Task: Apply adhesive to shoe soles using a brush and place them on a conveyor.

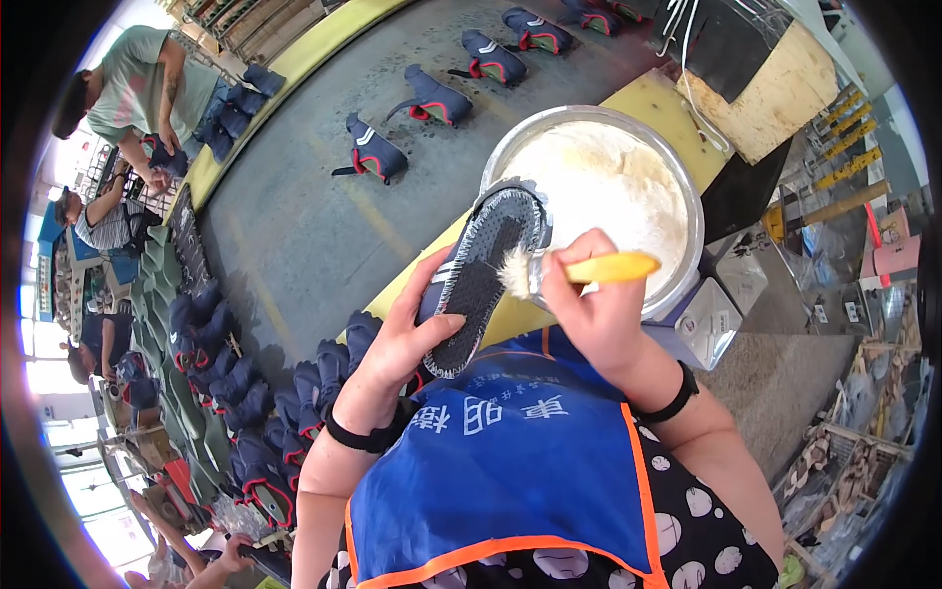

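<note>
My left hand (397, 334) grips a dark blue shoe upper (481, 265) turned bottom up. Its black insole board and pale stitched edge face me, and my thumb lies on the heel end. In my right hand (601, 319) is a brush (613, 267) with a yellow handle. Its pale bristles touch or nearly touch the side of the shoe bottom around its middle. The toe of the shoe overlaps the left rim of a round metal basin (694, 221), which holds a thick white paste (618, 182). A grey wet-looking patch shows at the toe.
Several navy shoe uppers (371, 152) stand in a line on the grey belt (294, 226). More uppers (231, 378) crowd the left side. A person (147, 83) handles an upper across the belt. A wooden board (775, 93) and white cords are beyond the basin.
</note>
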The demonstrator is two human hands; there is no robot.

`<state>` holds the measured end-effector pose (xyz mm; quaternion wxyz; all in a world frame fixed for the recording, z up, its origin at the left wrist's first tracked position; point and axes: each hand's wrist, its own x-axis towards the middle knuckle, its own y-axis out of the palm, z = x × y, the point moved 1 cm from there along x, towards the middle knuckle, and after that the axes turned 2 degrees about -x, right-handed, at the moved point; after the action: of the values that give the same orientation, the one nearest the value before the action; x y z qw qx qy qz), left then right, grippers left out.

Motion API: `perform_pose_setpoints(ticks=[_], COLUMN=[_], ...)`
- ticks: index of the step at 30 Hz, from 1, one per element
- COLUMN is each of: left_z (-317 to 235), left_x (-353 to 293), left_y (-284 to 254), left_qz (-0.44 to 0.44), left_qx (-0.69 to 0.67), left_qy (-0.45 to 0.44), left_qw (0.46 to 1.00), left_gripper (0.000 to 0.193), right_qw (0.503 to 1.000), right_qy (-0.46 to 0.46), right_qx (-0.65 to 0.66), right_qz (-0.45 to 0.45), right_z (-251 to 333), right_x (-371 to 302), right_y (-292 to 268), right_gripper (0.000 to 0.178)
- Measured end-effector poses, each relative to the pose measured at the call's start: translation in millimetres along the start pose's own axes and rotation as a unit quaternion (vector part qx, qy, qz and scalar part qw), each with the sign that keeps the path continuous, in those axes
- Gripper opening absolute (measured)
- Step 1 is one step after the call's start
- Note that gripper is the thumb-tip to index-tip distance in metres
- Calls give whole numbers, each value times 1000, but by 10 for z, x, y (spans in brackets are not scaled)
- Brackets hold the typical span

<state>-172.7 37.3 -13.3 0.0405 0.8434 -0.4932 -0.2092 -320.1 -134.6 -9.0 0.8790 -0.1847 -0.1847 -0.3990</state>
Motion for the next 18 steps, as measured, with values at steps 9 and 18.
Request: perform_pose_setpoints(ticks=[9,18], left_z=[-17,-131], left_x=[-28,-82], left_y=[-110,-143], left_qz=[81,71], left_qx=[129,-48], left_qy=[36,-101], left_qw=[988,991], left_gripper=[75,72], right_qw=[989,975], right_qy=[-85,-158], right_qx=[-122,-124], right_qz=[3,95], right_z=[-302,-231], right_x=[428,418], right_y=[-263,-251], right_gripper=[11,19])
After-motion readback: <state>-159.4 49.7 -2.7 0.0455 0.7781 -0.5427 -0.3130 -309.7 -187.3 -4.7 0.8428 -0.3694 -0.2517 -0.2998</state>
